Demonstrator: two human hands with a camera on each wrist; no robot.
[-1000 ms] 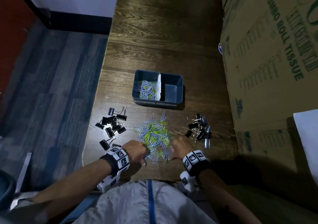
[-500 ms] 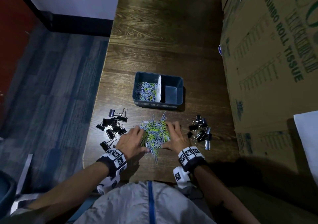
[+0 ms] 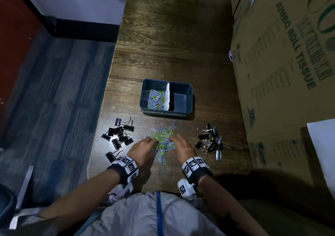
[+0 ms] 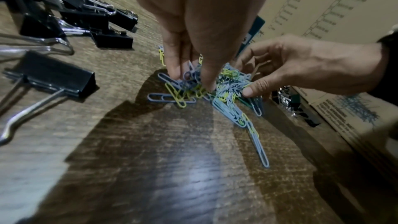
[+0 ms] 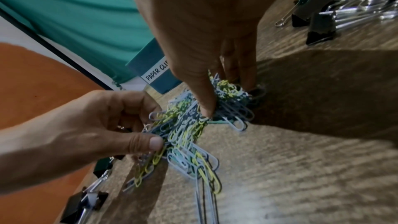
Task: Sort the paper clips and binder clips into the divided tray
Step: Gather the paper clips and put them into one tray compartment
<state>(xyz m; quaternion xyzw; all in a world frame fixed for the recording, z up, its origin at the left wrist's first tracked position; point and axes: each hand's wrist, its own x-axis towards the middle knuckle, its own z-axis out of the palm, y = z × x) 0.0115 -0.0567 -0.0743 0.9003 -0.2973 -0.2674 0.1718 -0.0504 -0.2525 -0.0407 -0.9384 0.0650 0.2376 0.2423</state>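
Our left hand [image 3: 140, 149] and right hand [image 3: 183, 148] pinch the near pile of paper clips [image 3: 162, 141]; the tray [image 3: 165, 112] holds some (left side only), binder clips [image 3: 119, 136] untouched.

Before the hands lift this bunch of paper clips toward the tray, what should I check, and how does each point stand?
1. Left hand pinches the paper clip pile: ok.
2. Right hand grips the same pile: ok.
3. Whole pile gathered: not ok, stragglers trail toward the table edge.
4. Binder clips apart from the pile: ok.
5. Tray left compartment has room: ok.
6. Clips tangled enough to lift together: cannot tell.
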